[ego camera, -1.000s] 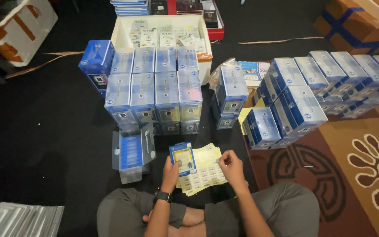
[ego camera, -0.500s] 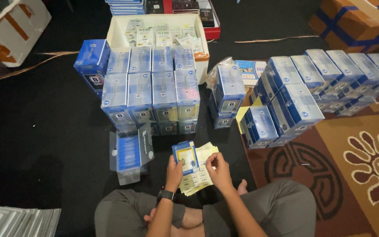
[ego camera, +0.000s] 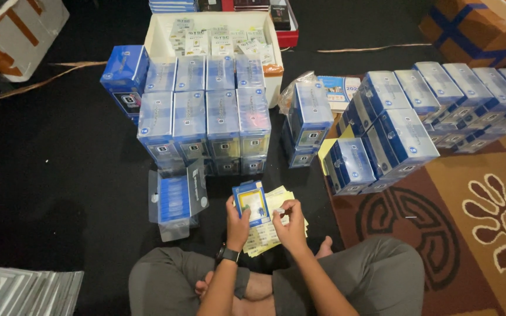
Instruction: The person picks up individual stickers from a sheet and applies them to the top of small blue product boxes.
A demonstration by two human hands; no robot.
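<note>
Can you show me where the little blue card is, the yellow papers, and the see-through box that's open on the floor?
blue card (ego camera: 252, 202): head view, middle of its face, held by the left hand (ego camera: 236, 225).
yellow papers (ego camera: 263, 235): head view, sheet below the card.
open clear box (ego camera: 175, 202): head view, its blue insert.

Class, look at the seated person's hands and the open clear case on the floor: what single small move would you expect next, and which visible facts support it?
Probably the right hand sets its small pale piece onto the blue card that the left hand holds upright. Both hands meet over the yellow sheets, the piece is pinched at the fingertips right beside the card, and the open clear case lies apart, untouched.
</note>
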